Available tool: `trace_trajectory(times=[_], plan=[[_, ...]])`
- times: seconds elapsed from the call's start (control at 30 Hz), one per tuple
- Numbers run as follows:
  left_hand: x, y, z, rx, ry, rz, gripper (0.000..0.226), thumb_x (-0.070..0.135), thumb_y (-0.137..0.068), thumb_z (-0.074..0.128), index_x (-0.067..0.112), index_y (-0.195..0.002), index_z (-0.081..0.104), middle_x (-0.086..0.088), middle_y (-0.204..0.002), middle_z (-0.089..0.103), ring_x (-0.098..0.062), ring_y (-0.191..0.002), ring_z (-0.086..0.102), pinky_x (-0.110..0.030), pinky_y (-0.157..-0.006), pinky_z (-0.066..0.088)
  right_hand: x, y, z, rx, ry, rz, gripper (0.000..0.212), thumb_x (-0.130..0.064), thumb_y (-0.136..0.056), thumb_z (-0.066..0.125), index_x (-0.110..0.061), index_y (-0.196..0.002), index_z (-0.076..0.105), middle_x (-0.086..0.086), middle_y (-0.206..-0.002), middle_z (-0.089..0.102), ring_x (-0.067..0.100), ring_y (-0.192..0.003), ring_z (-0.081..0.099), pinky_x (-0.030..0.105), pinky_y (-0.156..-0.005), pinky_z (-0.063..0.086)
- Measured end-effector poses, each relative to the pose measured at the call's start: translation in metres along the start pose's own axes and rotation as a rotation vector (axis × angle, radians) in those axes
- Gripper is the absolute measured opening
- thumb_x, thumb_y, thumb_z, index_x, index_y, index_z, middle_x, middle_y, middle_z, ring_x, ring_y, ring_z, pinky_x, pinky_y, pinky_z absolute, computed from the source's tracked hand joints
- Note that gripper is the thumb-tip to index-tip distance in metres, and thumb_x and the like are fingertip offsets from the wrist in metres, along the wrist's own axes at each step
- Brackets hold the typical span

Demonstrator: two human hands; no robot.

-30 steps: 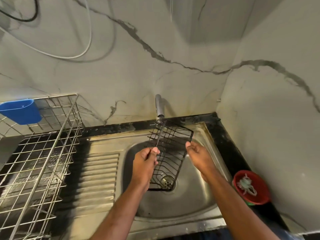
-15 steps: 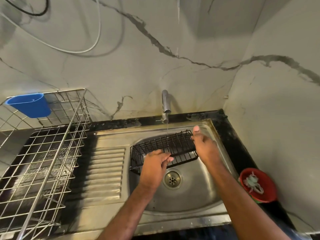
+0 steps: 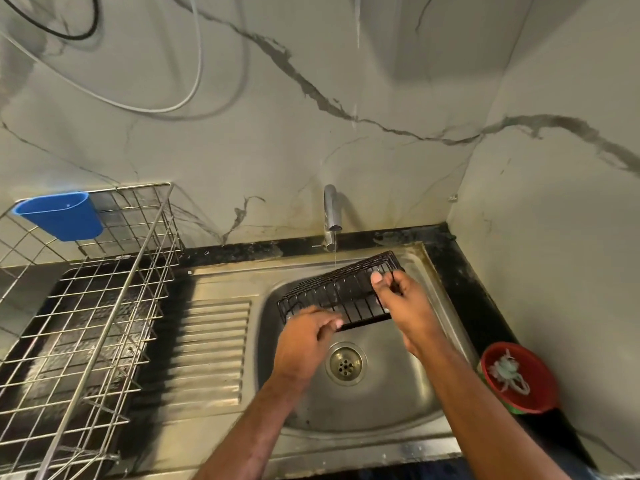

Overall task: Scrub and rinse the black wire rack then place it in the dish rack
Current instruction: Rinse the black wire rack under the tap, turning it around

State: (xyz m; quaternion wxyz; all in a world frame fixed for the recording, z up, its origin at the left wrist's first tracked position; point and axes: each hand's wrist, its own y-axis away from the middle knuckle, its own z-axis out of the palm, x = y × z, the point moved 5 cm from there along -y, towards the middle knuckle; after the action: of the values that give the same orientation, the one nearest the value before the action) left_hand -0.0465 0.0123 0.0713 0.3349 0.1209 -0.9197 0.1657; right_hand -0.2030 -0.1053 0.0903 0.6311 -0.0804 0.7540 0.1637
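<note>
Head view looks down on a steel sink (image 3: 408,403) set in a dark counter, with the black wire rack (image 3: 341,292) held over the basin under the tap (image 3: 331,216). A thin stream of water falls from the tap onto the rack's far edge. The left hand (image 3: 304,344) grips the rack's near left side, fingers curled over the wires, and the right hand (image 3: 407,306) pinches its right end, thumb on top; the two hands are apart, one at each end. The rack is tilted, its right end higher and nearer the wall, though whether any part touches the basin is hard to tell. The drain (image 3: 345,363) lies just below the hands. A silver dish rack (image 3: 86,323) stands on the counter to the left, with a blue cup (image 3: 60,214) hung on its back edge. A red bowl (image 3: 519,377) sits on the counter to the right.
</note>
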Motion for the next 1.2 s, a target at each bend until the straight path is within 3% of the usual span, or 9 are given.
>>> trace_trajectory(times=[0.17, 0.37, 0.43, 0.53, 0.67, 0.83, 0.93, 1.03, 1.2], plan=[[-0.031, -0.002, -0.025, 0.350, 0.297, -0.382, 0.025, 0.035, -0.098, 0.062, 0.019, -0.115, 0.072, -0.005, -0.107, 0.071, -0.021, -0.099, 0.068, -0.035, -0.089, 0.057, 0.006, -0.001, -0.018, 0.035, -0.038, -0.058, 0.054, -0.053, -0.087, 0.068, -0.002, -0.083, 0.051, 0.006, -0.078, 0.049, 0.019, -0.078, 0.047, 0.033, -0.079, 0.042], [-0.055, -0.013, -0.011, 0.134, 0.813, -0.815, 0.057, 0.054, -0.100, 0.050, 0.020, -0.146, 0.048, -0.003, -0.146, 0.052, -0.029, -0.134, 0.048, -0.055, -0.112, 0.039, 0.015, -0.003, -0.023, 0.034, -0.139, -0.087, 0.077, -0.071, -0.078, 0.064, 0.004, -0.089, 0.051, 0.010, -0.083, 0.050, 0.019, -0.084, 0.045, 0.039, -0.087, 0.039], [-0.059, -0.016, -0.010, 0.140, 0.830, -0.843, 0.048, 0.046, -0.097, 0.061, 0.018, -0.136, 0.055, -0.003, -0.135, 0.059, -0.026, -0.126, 0.052, -0.050, -0.107, 0.042, 0.018, -0.004, -0.024, 0.018, -0.062, -0.075, 0.069, -0.074, -0.081, 0.059, -0.007, -0.095, 0.060, 0.017, -0.092, 0.058, 0.020, -0.091, 0.054, 0.037, -0.088, 0.044], [-0.061, -0.017, -0.005, 0.147, 0.914, -0.861, 0.040, 0.034, -0.091, 0.073, 0.014, -0.123, 0.062, -0.005, -0.122, 0.067, -0.026, -0.116, 0.060, -0.049, -0.100, 0.047, 0.020, -0.011, -0.034, 0.064, 0.192, 0.000, 0.039, -0.063, -0.094, 0.049, -0.030, -0.109, 0.061, 0.001, -0.113, 0.058, 0.015, -0.104, 0.056, 0.020, -0.071, 0.041], [-0.056, -0.015, 0.003, 0.125, 0.884, -0.765, 0.011, 0.016, -0.096, 0.068, 0.013, -0.105, 0.062, -0.007, -0.110, 0.068, -0.026, -0.115, 0.061, -0.047, -0.104, 0.046, 0.024, -0.021, -0.043, 0.102, 0.356, 0.039, 0.043, -0.058, -0.097, 0.043, -0.024, -0.116, 0.059, -0.005, -0.104, 0.062, 0.019, -0.105, 0.061, 0.030, -0.076, 0.045], [-0.051, -0.011, 0.007, 0.017, 0.729, -0.577, 0.036, 0.002, -0.095, 0.064, 0.023, -0.123, 0.056, 0.004, -0.128, 0.067, -0.012, -0.121, 0.060, -0.038, -0.108, 0.045, 0.023, -0.010, -0.041, 0.169, 0.305, 0.028, 0.049, -0.047, -0.105, 0.035, -0.023, -0.147, 0.041, 0.002, -0.137, 0.053, 0.022, -0.131, 0.047, 0.040, -0.102, 0.038], [-0.055, -0.011, 0.007, -0.013, 0.679, -0.614, 0.039, 0.001, -0.093, 0.066, 0.021, -0.125, 0.054, 0.004, -0.133, 0.065, -0.014, -0.123, 0.060, -0.040, -0.109, 0.046, 0.033, -0.010, -0.037, 0.152, 0.330, 0.080, 0.047, -0.044, -0.106, 0.032, -0.017, -0.144, 0.042, 0.008, -0.127, 0.054, 0.014, -0.106, 0.047, 0.035, -0.089, 0.038], [-0.053, -0.008, 0.006, -0.035, 0.672, -0.590, 0.035, 0.005, -0.092, 0.069, 0.033, -0.108, 0.055, 0.008, -0.133, 0.063, -0.010, -0.125, 0.056, -0.038, -0.108, 0.045, 0.040, -0.007, -0.041, 0.212, 0.289, 0.069, 0.041, -0.043, -0.106, 0.033, -0.018, -0.134, 0.049, 0.009, -0.116, 0.059, 0.022, -0.105, 0.058, 0.035, -0.080, 0.041], [-0.051, -0.005, 0.006, -0.048, 0.643, -0.594, 0.033, 0.008, -0.088, 0.076, 0.027, -0.109, 0.059, 0.009, -0.134, 0.062, -0.011, -0.133, 0.049, -0.041, -0.113, 0.039, 0.046, -0.001, -0.048, 0.201, 0.282, 0.095, 0.047, -0.044, -0.107, 0.032, -0.018, -0.143, 0.047, 0.007, -0.139, 0.055, 0.027, -0.129, 0.051, 0.045, -0.101, 0.041]])
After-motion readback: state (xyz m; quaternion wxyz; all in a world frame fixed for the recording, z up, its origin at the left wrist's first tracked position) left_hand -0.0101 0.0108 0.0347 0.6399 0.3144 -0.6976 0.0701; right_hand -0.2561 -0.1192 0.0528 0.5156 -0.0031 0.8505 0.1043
